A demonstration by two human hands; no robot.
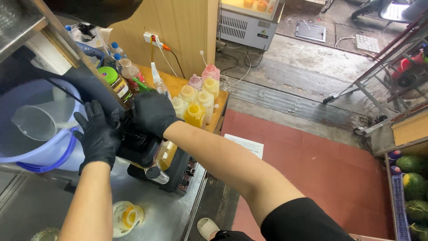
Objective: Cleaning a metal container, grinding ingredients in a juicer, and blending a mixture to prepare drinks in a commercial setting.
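Note:
Both hands wear black gloves. My left hand [99,134] and my right hand [152,111] press down together on the black lid of a blender jug [138,145], which stands on a black blender base [180,167] with knobs on its front. Yellow liquid shows through the jug's clear wall. The blender stands on a steel counter [169,214].
A bluish bucket [40,151] holding a clear jug sits left of the blender. Several pastel squeeze bottles [198,96] stand on a wooden counter behind, beside jars and bottles. A small yellow-lidded tub [127,216] lies near me. Red floor lies right; watermelons [412,178] far right.

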